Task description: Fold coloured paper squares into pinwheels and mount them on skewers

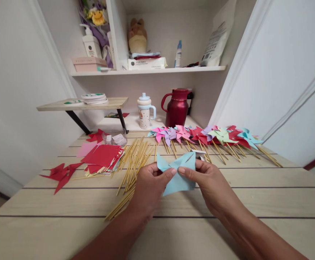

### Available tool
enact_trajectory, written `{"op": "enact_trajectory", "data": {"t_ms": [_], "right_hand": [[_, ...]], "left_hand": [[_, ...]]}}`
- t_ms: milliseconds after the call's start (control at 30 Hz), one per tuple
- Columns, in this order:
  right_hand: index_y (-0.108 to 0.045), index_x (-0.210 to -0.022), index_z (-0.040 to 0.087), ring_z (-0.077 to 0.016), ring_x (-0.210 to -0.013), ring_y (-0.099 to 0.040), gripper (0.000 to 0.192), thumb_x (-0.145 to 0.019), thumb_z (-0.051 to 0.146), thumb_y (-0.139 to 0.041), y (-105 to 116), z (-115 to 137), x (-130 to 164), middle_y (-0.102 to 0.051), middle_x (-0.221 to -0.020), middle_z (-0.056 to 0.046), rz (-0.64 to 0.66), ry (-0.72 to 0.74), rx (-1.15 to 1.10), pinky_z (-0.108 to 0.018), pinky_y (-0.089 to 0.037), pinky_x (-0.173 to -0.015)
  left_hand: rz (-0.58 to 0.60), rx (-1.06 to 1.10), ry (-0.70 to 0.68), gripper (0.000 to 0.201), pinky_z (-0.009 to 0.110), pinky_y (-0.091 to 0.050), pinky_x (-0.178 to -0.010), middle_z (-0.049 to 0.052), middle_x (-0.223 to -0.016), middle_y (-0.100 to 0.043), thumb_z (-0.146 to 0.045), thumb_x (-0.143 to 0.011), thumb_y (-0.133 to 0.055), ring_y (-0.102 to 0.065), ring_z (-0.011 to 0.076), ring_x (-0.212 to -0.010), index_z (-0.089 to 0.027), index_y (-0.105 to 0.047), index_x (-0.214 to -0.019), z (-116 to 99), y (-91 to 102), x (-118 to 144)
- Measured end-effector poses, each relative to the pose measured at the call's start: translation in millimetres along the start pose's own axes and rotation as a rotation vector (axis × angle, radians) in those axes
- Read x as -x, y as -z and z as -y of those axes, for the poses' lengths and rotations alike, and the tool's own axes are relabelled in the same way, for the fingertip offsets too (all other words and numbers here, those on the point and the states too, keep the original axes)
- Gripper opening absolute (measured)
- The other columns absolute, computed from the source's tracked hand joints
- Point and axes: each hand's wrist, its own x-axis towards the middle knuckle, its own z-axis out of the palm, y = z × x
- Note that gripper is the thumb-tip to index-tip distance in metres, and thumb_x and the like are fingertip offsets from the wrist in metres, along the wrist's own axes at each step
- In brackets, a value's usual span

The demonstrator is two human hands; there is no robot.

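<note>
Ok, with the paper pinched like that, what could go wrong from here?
The light blue paper has cut slits and is pinched by both the left hand and the right hand, so pulling them apart could tear it at a cut.
The loose sticks appear close to the left hand; a sideways sweep might scatter them.
The pinwheels overlap in their row, so a forward bump could bend their blades.

"How's the light?"

"Soft, fairly even. A blurry shadow lies beside the right forearm (244, 221), toward the tabletop's (282, 203) near edge."

"Sharpness?"

"Left forearm (116, 234) slightly soft; wide-angle stretch splays the cabinet sides (207, 94)."
</note>
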Motion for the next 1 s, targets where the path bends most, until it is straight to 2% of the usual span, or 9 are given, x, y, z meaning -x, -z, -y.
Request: {"op": "enact_trajectory", "data": {"t_ms": [167, 300, 367, 467, 600, 767, 900, 1000], "right_hand": [[-0.070, -0.091, 0.020, -0.0193, -0.069, -0.067, 0.033, -0.071, 0.045, -0.080, -2, 0, 1, -0.076, -0.081, -0.004, 0.058, -0.003, -0.013, -0.031, -0.052, -0.066], [-0.058, -0.119, 0.028, -0.0189, -0.077, -0.067, 0.046, -0.080, 0.048, -0.073, 3, 2, 2, -0.073, -0.086, -0.001, -0.025, 0.095, 0.066, -0.031, -0.051, -0.071], [-0.053, -0.125, 0.030, -0.0194, -0.084, -0.066, 0.050, -0.082, 0.045, -0.072, 8, 3, 1, -0.072, -0.087, -0.002, -0.051, 0.167, 0.137, -0.032, -0.051, -0.077], [-0.052, -0.122, 0.033, -0.0182, -0.088, -0.065, 0.048, -0.081, 0.039, -0.075, 14, 4, 1, -0.073, -0.091, -0.001, 0.006, 0.232, 0.195, -0.030, -0.050, -0.078], [-0.058, -0.113, 0.034, -0.0157, -0.078, -0.062, 0.034, -0.083, 0.037, -0.073, 16, 3, 3, -0.069, -0.088, 0.001, 0.099, 0.272, 0.254, -0.027, -0.048, -0.069], [-0.073, -0.098, 0.028, -0.0146, -0.069, -0.051, 0.017, -0.084, 0.039, -0.070, 17, 1, 3, -0.063, -0.077, 0.000, 0.097, 0.266, 0.494, -0.026, -0.041, -0.061], [-0.074, -0.098, 0.027, -0.0155, -0.072, -0.053, 0.018, -0.086, 0.038, -0.067, 20, 0, -1, -0.064, -0.079, -0.001, 0.142, 0.198, 0.429, -0.028, -0.043, -0.065], [-0.075, -0.099, 0.028, -0.0146, -0.069, -0.050, 0.018, -0.085, 0.037, -0.069, 23, 0, -2, -0.062, -0.076, 0.000, 0.183, 0.192, 0.439, -0.026, -0.040, -0.062]], "left_hand": [[-0.018, 0.059, 0.063, 0.029, 0.027, -0.049, -0.058, 0.005, -0.069, -0.072, -0.037, -0.065, -0.082, -0.062, 0.0141, -0.056, -0.013, -0.075, -0.080, 1, 2.1, -1], [-0.013, 0.192, 0.133, 0.030, 0.028, -0.053, -0.066, 0.007, -0.073, -0.074, -0.034, -0.063, -0.085, -0.066, 0.0160, -0.063, -0.013, -0.074, -0.082, 0, 10.5, -7], [-0.024, 0.243, 0.124, 0.027, 0.028, -0.054, -0.070, 0.007, -0.076, -0.074, -0.031, -0.063, -0.085, -0.068, 0.0162, -0.068, -0.012, -0.074, -0.080, -1, 14.9, -10], [-0.020, 0.291, 0.091, 0.027, 0.028, -0.054, -0.073, 0.007, -0.077, -0.075, -0.029, -0.063, -0.085, -0.068, 0.0165, -0.070, -0.012, -0.074, -0.081, -2, 18.6, -13], [-0.014, 0.280, 0.100, 0.028, 0.030, -0.053, -0.073, 0.006, -0.075, -0.073, -0.030, -0.062, -0.085, -0.066, 0.0158, -0.068, -0.013, -0.074, -0.080, -2, 19.0, -13], [0.001, 0.245, 0.118, 0.023, 0.025, -0.049, -0.067, 0.001, -0.066, -0.067, -0.030, -0.062, -0.086, -0.060, 0.0111, -0.061, -0.015, -0.069, -0.070, -3, 19.3, -9], [-0.007, 0.230, 0.140, 0.027, 0.022, -0.044, -0.063, -0.003, -0.059, -0.061, -0.029, -0.061, -0.087, -0.055, 0.0084, -0.057, -0.015, -0.065, -0.062, -7, 20.3, -8], [0.022, 0.242, 0.149, 0.027, 0.022, -0.044, -0.065, -0.002, -0.063, -0.064, -0.030, -0.061, -0.088, -0.056, 0.0087, -0.059, -0.014, -0.067, -0.067, -8, 20.8, -8]]}}
